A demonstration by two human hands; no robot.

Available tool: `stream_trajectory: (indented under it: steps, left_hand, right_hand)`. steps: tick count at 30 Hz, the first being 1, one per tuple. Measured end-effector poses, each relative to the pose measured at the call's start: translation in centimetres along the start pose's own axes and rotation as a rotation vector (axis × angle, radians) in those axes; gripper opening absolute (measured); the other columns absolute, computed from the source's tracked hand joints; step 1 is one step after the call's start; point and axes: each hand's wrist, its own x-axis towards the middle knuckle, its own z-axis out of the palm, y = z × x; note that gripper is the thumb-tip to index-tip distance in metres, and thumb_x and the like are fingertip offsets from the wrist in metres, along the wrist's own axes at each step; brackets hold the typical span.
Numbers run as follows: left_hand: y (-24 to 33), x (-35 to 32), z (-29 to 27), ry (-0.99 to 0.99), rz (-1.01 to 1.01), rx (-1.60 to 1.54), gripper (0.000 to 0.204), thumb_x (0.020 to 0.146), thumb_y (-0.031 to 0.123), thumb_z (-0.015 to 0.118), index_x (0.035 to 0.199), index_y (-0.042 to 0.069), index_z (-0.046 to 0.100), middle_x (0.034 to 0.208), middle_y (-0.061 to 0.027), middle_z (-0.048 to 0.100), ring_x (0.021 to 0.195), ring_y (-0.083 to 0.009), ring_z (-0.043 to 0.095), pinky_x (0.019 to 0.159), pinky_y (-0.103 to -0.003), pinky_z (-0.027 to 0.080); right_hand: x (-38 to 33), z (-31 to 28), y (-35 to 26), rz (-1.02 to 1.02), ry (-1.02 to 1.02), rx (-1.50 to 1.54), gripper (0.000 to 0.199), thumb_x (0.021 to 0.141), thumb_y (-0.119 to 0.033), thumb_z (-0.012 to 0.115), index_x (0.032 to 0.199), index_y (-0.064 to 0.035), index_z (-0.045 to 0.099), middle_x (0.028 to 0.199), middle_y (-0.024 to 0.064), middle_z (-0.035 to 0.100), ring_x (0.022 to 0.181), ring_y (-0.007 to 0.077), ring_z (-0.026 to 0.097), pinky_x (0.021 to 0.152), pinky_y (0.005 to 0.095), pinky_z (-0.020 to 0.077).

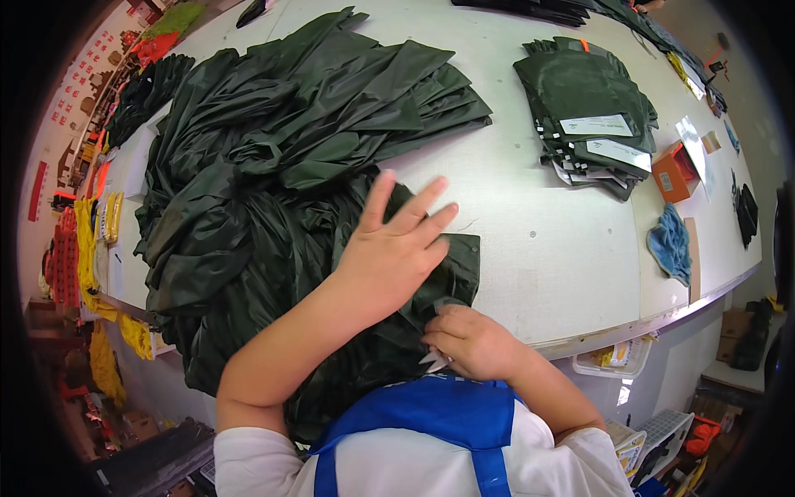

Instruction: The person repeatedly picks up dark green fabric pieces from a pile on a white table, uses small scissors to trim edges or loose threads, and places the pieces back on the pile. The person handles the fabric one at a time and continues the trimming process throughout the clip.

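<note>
A large heap of dark green coated fabric covers the left of the table and hangs over its near edge against my blue apron. Above the heap's right side, my left hand is open, fingers spread and holding nothing. Closer to my body, my right hand is closed around a small pair of metal snips, whose pointed blades stick out below the fingers. A corner of the dark green fabric lies just beyond that hand. Whether its fingertips also pinch the cloth, I cannot tell.
Folded dark green pieces with white labels lie stacked at the far right. Near the right edge are an orange box and a blue cloth. Below the table edge hangs a white bin. Yellow items line the left side.
</note>
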Motion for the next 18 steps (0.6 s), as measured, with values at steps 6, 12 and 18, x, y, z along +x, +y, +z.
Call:
stream_trajectory:
  steps: [6,12,18]
  left_hand:
    - [-2.1,1.0,-1.9,-0.297,0.071,-0.619,0.012,0.072,0.009,0.063,0.084,0.009,0.067,0.087,-0.0023,0.065,0.097,-0.0188,0.06,0.092,-0.04,0.041]
    - [-1.7,-0.2,0.4,-0.277,-0.481,-1.288,0.021,0.083,0.006,0.059,0.07,0.006,0.043,0.063,0.005,0.044,0.059,-0.0035,0.036,0.053,-0.022,0.032]
    - [-0.5,0.6,-0.6,-0.14,-0.496,-1.289,0.013,0.085,0.002,0.057,0.078,0.006,0.047,0.069,0.0031,0.049,0.062,-0.003,0.04,0.057,-0.021,0.036]
  right_hand:
    - [-3.3,-5.5,-1.0,0.174,-0.1,0.322,0.016,0.075,-0.003,0.061,0.091,-0.0001,0.061,0.094,0.0118,0.059,0.086,0.0287,0.057,0.077,0.0375,0.0469]
    - [-4.8,-8.4,1.3,0.706,0.107,0.401,0.009,0.085,0.0,0.054,0.09,0.0008,0.061,0.09,0.0124,0.06,0.08,0.0219,0.058,0.067,0.031,0.046]
    - [-0.7,-7.3,-0.8,0.638,0.573,0.104,0.029,0.079,-0.003,0.064,0.107,-0.0033,0.057,0.091,0.0064,0.061,0.056,0.0094,0.047,0.053,0.0217,0.0402]
